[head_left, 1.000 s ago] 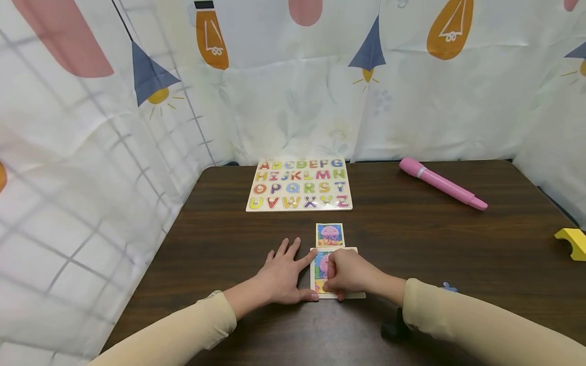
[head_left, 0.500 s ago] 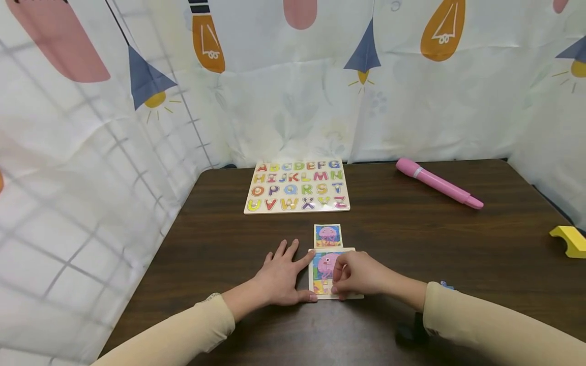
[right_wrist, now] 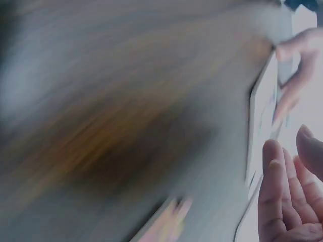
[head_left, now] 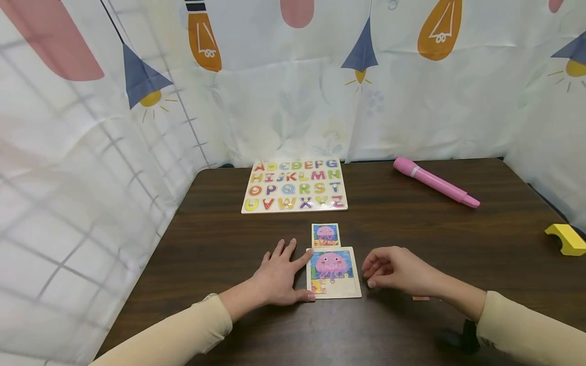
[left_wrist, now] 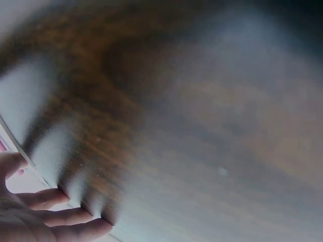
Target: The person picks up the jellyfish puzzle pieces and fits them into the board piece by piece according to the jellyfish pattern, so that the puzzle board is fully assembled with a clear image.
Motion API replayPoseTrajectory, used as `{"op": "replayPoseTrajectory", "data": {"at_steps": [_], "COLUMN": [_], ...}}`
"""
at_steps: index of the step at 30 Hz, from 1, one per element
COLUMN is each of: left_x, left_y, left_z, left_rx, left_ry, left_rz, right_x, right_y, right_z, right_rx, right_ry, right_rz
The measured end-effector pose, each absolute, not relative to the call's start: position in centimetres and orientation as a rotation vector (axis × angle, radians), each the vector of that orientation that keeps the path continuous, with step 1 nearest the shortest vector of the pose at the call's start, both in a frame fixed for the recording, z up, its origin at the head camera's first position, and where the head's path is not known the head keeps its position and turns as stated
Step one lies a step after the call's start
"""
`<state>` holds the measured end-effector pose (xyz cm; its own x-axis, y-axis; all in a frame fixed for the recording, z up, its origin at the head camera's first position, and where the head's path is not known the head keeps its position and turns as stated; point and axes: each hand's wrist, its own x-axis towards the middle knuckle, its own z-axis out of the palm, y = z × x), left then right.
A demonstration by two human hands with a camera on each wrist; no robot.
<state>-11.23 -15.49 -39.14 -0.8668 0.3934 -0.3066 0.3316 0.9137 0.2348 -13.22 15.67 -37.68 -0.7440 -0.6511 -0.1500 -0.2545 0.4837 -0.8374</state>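
Observation:
A square wooden jigsaw tray [head_left: 339,290] with a pink jellyfish picture lies in front of me. Pieces fill its top and lower left; bare wood shows at its lower right. My left hand [head_left: 281,277] is spread flat, thumb and index fingertips at the tray's left edge. Just right of the tray hovers my right hand [head_left: 397,269], fingers loosely bent. In the right wrist view, thumb and fingers [right_wrist: 273,186] stand apart with nothing between them. An orange puzzle piece [head_left: 420,298] peeks out below the right wrist. Above the tray lies a small jellyfish picture card [head_left: 325,235].
An alphabet board [head_left: 294,186] lies at the back of the dark wooden table [head_left: 238,229]. Further right are a pink marker-shaped stick [head_left: 436,182] and a yellow arch block [head_left: 566,239]. A patterned curtain [head_left: 284,91] hangs behind the table.
My right hand has left the tray and moved right, uncovering the jellyfish picture and the bare lower right. The left hand has stayed at the tray's left edge.

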Motion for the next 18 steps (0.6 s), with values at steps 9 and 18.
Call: {"op": "replayPoseTrajectory", "data": {"at_steps": [9,18], "left_x": [-11.3,-11.3], "left_y": [-15.6,-15.5], "left_z": [-39.1,-39.1], "left_rx": [0.521,0.526], "left_ry": [2.722,2.722], "left_rz": [0.246,0.25], "right_x": [-12.4,-11.8], "right_y": [22.1,25.5], "right_z": [-38.3,-39.7], "right_rx": [-0.756,-0.759], "right_ry": [2.511,2.672], "right_rz": [-1.047,-0.76]}}
